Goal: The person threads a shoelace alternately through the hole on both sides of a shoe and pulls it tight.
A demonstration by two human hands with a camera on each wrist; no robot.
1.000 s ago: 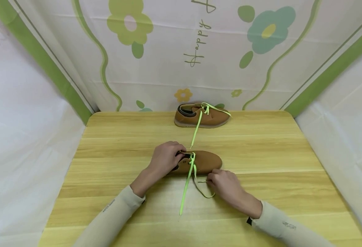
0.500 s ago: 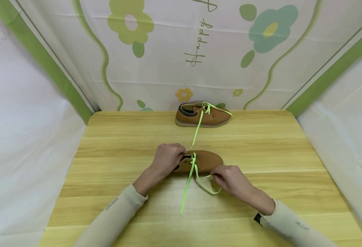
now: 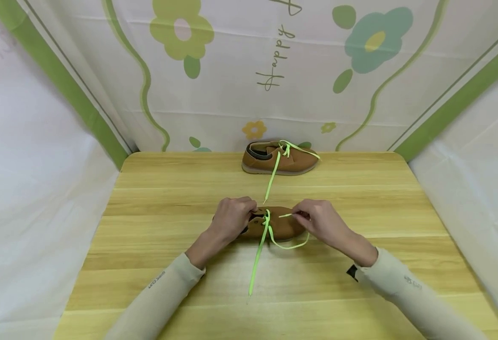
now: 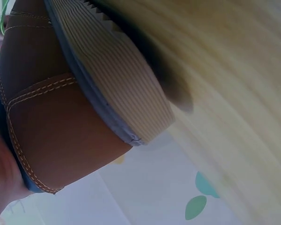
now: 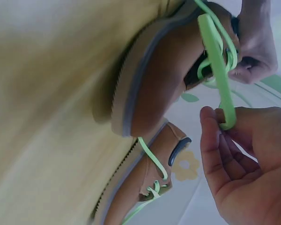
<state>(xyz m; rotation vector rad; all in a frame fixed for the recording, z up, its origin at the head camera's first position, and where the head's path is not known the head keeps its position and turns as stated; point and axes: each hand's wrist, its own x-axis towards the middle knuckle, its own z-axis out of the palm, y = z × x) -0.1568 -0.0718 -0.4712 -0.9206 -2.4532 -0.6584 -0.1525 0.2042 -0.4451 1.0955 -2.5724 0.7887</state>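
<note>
A brown leather shoe [image 3: 289,227] lies on the table, toe to the right, with a bright green shoelace through its front eyelets. My left hand [image 3: 232,213] grips its upper at the opening; the heel [image 4: 65,136] fills much of the left wrist view. Over the toe, my right hand [image 3: 324,223] pinches one shoelace [image 5: 218,70] near its tip between thumb and finger. From there that lace hangs in a loop beside the shoe. The other lace end [image 3: 255,271] trails straight toward me on the tabletop. My left fingertips are partly hidden at the shoe's collar.
A matching brown shoe [image 3: 259,164] stands at the table's back edge, its green laces hanging loose, one reaching toward the near shoe. The wooden table [image 3: 155,189] is bounded by a white flowered cloth [image 3: 215,85] behind and white cloth at both sides.
My right hand has lifted from the table beside the toe up over the shoe, bringing the lace tip with it. The left hand has stayed at the shoe's opening.
</note>
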